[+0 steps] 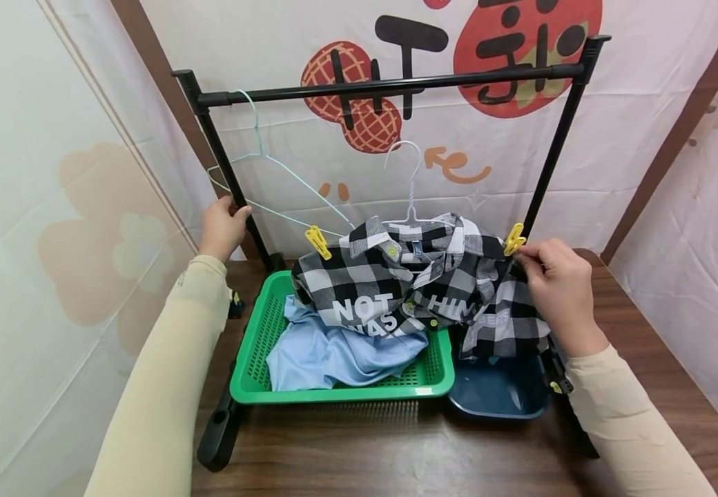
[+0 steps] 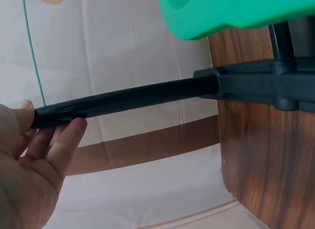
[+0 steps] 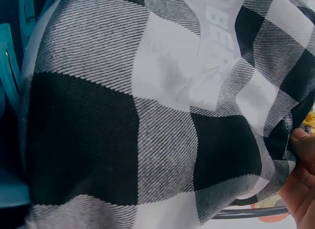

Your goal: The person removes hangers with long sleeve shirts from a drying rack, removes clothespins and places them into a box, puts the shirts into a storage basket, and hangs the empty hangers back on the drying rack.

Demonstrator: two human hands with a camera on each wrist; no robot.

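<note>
A black-and-white checked shirt (image 1: 359, 279) with white lettering lies bunched over the green basket (image 1: 340, 395), a white hanger (image 1: 411, 186) in its collar. The hanger's hook stands below the rack's top bar. Yellow clothespins sit at both shoulders, the left clothespin (image 1: 318, 242) and the right clothespin (image 1: 514, 239). My right hand (image 1: 560, 290) pinches the shirt fabric just under the right clothespin; in the right wrist view the checked cloth (image 3: 167, 140) fills most of the picture. My left hand (image 1: 222, 228) grips the left post of the black clothes rack (image 2: 133, 98).
A pale blue wire hanger (image 1: 261, 148) hangs from the left end of the top bar (image 1: 359, 88). Light blue cloth (image 1: 334, 352) lies in the green basket. Beside it, partly under the shirt, stands a dark blue bin (image 1: 498, 393). Everything stands on a brown wooden table (image 1: 359, 455).
</note>
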